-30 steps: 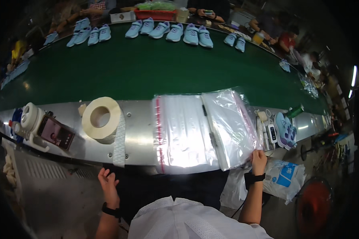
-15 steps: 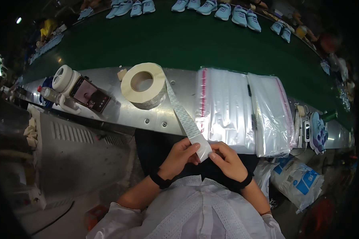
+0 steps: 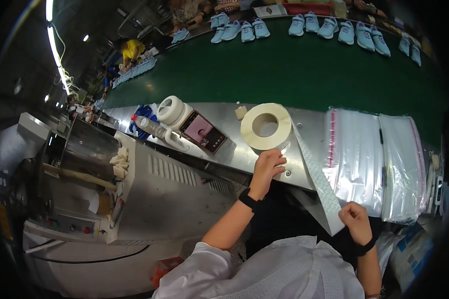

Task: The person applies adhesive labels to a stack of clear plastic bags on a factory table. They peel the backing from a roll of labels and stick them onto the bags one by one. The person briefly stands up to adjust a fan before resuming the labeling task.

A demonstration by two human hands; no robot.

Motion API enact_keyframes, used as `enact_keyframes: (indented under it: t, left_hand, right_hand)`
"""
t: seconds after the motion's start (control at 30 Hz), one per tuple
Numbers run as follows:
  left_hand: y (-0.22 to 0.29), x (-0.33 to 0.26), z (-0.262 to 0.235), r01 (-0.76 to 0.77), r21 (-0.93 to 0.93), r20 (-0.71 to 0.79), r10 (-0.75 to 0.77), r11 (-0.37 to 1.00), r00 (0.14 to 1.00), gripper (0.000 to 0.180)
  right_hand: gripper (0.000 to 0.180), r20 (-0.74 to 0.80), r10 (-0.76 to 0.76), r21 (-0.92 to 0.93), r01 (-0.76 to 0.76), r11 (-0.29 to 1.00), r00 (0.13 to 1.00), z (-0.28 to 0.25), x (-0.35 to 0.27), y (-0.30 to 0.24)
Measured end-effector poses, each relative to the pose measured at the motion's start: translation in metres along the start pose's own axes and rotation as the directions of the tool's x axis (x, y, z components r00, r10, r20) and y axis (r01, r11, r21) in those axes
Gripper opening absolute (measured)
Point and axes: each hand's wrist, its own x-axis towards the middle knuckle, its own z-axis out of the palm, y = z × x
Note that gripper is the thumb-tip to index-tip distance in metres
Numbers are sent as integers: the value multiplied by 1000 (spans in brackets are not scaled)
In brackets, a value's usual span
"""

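A thick cream roll of label strip (image 3: 250, 124) lies flat on the metal ledge. From its right side, the loose strip (image 3: 318, 184) runs down past the ledge's front edge and folds back on itself near my lap. My right hand (image 3: 356, 224) pinches the strip's edge just above that fold. My left hand (image 3: 268, 167) is at the near edge of the roll, fingers loosely bent and apart, with nothing visible in them. Whether it touches the roll I cannot tell. Right of the strip lie stacked clear plastic bags (image 3: 356, 159).
A phone (image 3: 203, 131) leans on a white handled jug (image 3: 172, 112), beside a clear bottle (image 3: 149, 125). Light blue shoes (image 3: 329, 28) line the far side of the green belt (image 3: 224, 74). A grey machine (image 3: 179, 194) stands at left. Other people work across the belt.
My view has swung left. My left hand has let go of the strip and moved up to the roll. The right hand keeps hold of the strip, which now hangs longer and folded.
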Motion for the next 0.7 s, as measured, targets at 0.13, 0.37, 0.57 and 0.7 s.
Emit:
enact_keyframes:
  t: [0.13,0.37,0.57,0.7]
  left_hand:
    - [-11,-49,8,-235,424,35,243,875,969,21]
    - [-14,-112,55,-463,586,436,224,664,872,23]
    - [-21,-96,43,-258,397,353,112,881,929,12]
    - [-13,-88,42,-349,473,349,192,809,917,7]
  right_hand:
    - [4,101,20,-183,-2,983,995,-3,-19,-2]
    - [4,82,-274,-288,286,914,958,47,15,-17]
    - [4,78,-359,-327,364,872,930,55,19,-31]
    - [6,40,-251,-319,250,914,967,49,15,-25]
